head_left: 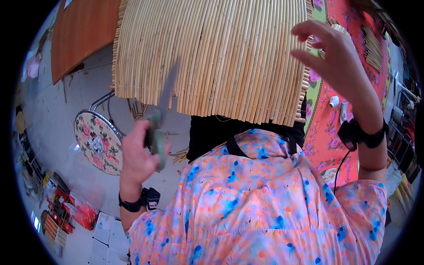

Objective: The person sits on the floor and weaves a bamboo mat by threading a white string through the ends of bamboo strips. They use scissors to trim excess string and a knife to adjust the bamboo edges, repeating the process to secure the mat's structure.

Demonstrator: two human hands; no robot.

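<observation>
Across my lap and away from me lies a mat of pale reed-like sticks [212, 57], laid side by side and bound with rows of thin thread. My left hand [136, 152] is closed around the green handle of a long grey blade [169, 84], blurred by motion. That blade points away from me, over the mat's near left part; whether it touches the sticks I cannot tell, nor whether its edge is toothed. My right hand [327, 55] hovers by the mat's right edge, fingers bent and apart, holding nothing.
A round stool with a floral seat [98, 140] stands at the left, below a brown wooden table [84, 33]. Short stick pieces [180, 154] lie on the floor. On the red floral cloth [324, 145] at the right are a white thread spool [334, 101] and a stick bundle [372, 49].
</observation>
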